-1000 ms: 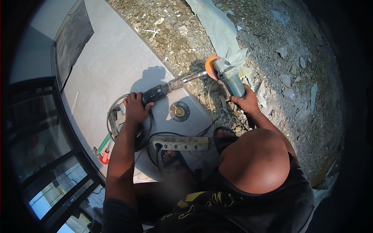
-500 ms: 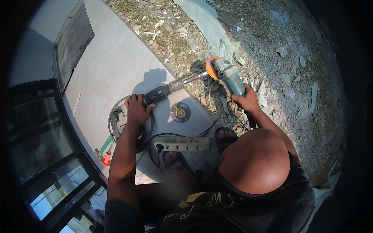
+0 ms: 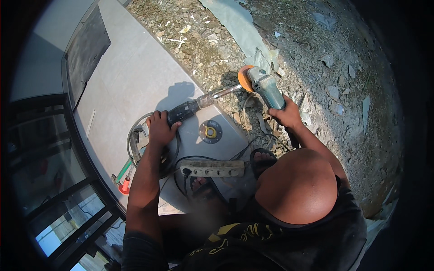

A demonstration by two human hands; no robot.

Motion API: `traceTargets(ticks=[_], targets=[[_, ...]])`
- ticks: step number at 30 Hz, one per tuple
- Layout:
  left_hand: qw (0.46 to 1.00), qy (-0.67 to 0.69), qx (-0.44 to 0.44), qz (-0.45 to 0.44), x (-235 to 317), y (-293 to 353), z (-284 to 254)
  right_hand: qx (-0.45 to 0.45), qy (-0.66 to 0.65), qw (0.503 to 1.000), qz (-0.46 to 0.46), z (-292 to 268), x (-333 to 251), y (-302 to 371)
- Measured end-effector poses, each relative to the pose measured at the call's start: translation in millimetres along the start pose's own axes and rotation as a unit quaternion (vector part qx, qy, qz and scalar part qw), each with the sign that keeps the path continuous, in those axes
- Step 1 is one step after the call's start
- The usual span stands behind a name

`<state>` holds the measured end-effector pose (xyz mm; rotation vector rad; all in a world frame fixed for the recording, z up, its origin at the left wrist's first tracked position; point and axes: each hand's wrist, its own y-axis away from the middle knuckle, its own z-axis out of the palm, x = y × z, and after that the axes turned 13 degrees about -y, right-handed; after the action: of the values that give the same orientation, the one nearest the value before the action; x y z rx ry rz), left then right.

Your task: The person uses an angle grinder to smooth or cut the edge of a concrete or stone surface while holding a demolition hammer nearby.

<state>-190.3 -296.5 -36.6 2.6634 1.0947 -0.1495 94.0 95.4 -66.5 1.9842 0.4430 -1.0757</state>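
My left hand (image 3: 160,130) is wrapped over the body of a dark power hammer (image 3: 183,112), which lies on the grey tiles and points up and to the right. From its collar a metal chisel bit (image 3: 227,91) sticks out past the tile edge over the rubble. My right hand (image 3: 287,114) grips a teal angle grinder (image 3: 270,92). Its orange disc (image 3: 245,79) is at the bit's far end; whether they touch I cannot tell. Below the hammer, a dark round plate (image 3: 211,132) with a yellow centre lies on the tiles.
A dusty power strip (image 3: 212,168) with a plug in it lies before my sandalled feet. Cables loop around the hammer. At left are a red-handled tool (image 3: 125,185), a green strip (image 3: 123,170) and a dark-framed glass door (image 3: 54,153). Stony rubble (image 3: 334,81) spreads right.
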Motion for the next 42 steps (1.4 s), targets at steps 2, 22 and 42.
traceTargets(ticks=[2,22,42], targets=[[1.000,0.001,0.001,0.000,-0.5,-0.3,1.0,0.005,0.008,1.000,-0.010,-0.5,0.4,-2.5],[1.000,-0.011,-0.006,-0.004,1.8,-0.5,-1.5,-0.010,0.056,0.998,0.002,-3.8,-3.4,-15.4],[1.000,-0.006,-0.003,0.000,0.5,-0.3,0.7,-0.032,0.071,0.997,0.003,-8.6,-36.9,-18.9]])
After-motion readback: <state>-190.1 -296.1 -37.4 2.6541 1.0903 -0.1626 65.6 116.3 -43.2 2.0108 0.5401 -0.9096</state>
